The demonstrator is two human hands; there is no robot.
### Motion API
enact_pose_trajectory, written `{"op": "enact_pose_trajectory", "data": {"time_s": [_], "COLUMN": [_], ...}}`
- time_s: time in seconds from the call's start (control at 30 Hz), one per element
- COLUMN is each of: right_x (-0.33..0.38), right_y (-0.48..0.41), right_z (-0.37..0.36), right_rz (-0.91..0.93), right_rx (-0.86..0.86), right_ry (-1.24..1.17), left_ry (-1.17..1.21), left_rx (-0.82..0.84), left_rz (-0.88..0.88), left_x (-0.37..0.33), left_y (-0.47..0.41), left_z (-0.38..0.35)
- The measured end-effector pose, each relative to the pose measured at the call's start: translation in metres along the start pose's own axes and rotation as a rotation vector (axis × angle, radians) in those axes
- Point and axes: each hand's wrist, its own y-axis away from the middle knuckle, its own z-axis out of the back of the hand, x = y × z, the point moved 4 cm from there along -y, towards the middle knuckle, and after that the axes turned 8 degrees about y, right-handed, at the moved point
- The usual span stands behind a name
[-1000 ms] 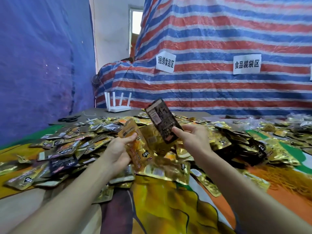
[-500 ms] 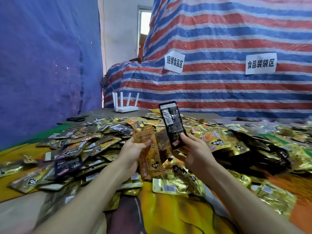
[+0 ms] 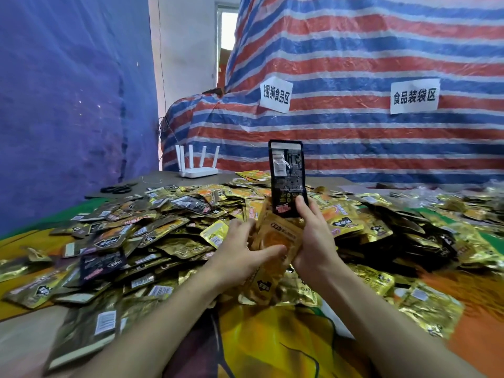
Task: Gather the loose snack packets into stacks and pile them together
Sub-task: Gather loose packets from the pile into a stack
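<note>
A wide heap of loose gold and dark snack packets (image 3: 152, 227) covers the table in front of me. My right hand (image 3: 313, 241) pinches a black packet (image 3: 286, 175) by its lower end and holds it upright above the heap. My left hand (image 3: 240, 255) grips an orange-gold packet (image 3: 275, 244), thumb across its front. The two hands are close together, and the orange-gold packet reaches against my right palm, just below the black one. Its lower end hangs over more gold packets (image 3: 297, 290).
A white router (image 3: 197, 170) with several antennas stands at the back left, black scissors (image 3: 118, 189) beside it. A striped tarpaulin (image 3: 354, 132) with two paper signs closes the back, a blue sheet (image 3: 68, 105) the left. A colourful printed cloth (image 3: 272, 336) lies near me.
My hands have drawn together. The right hand turned the black packet fully upright and the left hand brought the orange-gold packet over against it. The view has shifted slightly left.
</note>
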Motion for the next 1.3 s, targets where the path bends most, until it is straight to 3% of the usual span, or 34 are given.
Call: {"op": "enact_pose_trajectory", "data": {"time_s": [0.17,0.43,0.6,0.7,0.9,1.17,1.3], "right_x": [0.003,0.002,0.013,0.016,-0.001,-0.008,-0.015], "right_y": [0.007,0.011,0.008,0.008,0.016,0.023,0.021], "right_z": [-0.010,-0.010,0.011,0.024,0.007,-0.003,-0.007], "right_rz": [-0.058,-0.054,0.003,0.095,0.067,0.099,0.085], "right_rx": [0.088,0.028,-0.187,-0.288,-0.069,-0.051,0.014], "right_ry": [-0.061,-0.052,-0.049,0.196,0.592,0.638,0.613], "left_ry": [0.283,0.259,0.424,0.550,0.665,0.707,0.550], "left_rx": [0.014,0.133,0.026,-0.080,-0.163,-0.165,-0.172], "left_rz": [-0.003,0.068,0.101,0.075,0.073,0.050,-0.036], "left_x": [0.004,0.012,0.013,0.014,0.014,0.007,0.003], "left_y": [0.001,0.006,0.007,0.004,0.005,0.010,0.012], "left_z": [0.002,-0.007,0.000,0.008,0.010,-0.001,-0.002]}}
